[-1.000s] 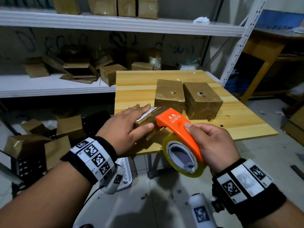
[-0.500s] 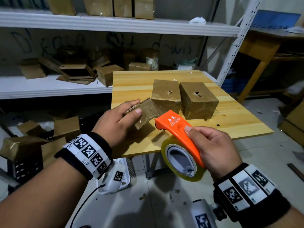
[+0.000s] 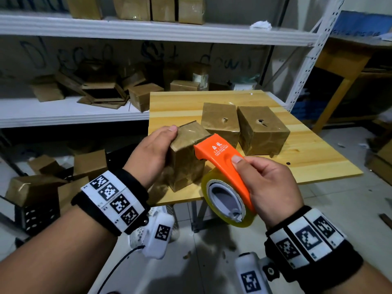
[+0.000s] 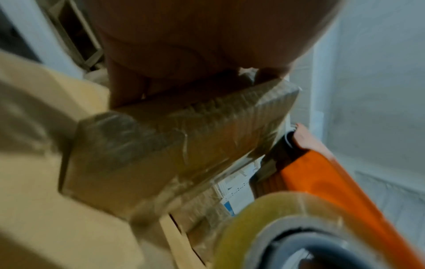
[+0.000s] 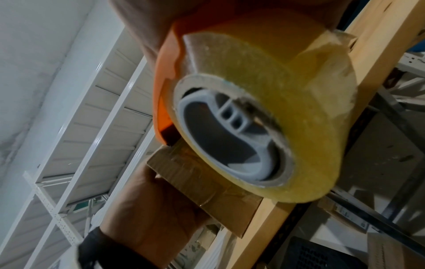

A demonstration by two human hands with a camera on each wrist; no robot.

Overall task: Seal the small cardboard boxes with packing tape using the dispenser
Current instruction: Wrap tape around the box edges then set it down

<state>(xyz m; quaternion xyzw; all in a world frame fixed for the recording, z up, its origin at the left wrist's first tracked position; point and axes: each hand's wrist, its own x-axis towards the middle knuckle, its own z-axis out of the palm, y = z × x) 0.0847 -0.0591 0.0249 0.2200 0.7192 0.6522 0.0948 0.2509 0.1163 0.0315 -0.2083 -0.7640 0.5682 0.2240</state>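
Two hands worked one box point(image 3: 186, 158): left hand point(image 3: 151, 154) gripped its left side, right hand point(image 3: 269, 187) clutched orange dispenser point(image 3: 220, 158), nose touching box's right top edge, near surface point(image 3: 314, 166) front.

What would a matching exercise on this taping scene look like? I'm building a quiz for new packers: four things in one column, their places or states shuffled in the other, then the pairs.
Things
1. small box
2. tape dispenser
3. two wrapped boxes
4. crumpled white paper

Places or states
A. resting on the wooden table, untouched
B. on the top shelf
C. gripped by the left hand
D. held in the right hand, nose at the small box

Pairs: 1-C, 2-D, 3-A, 4-B
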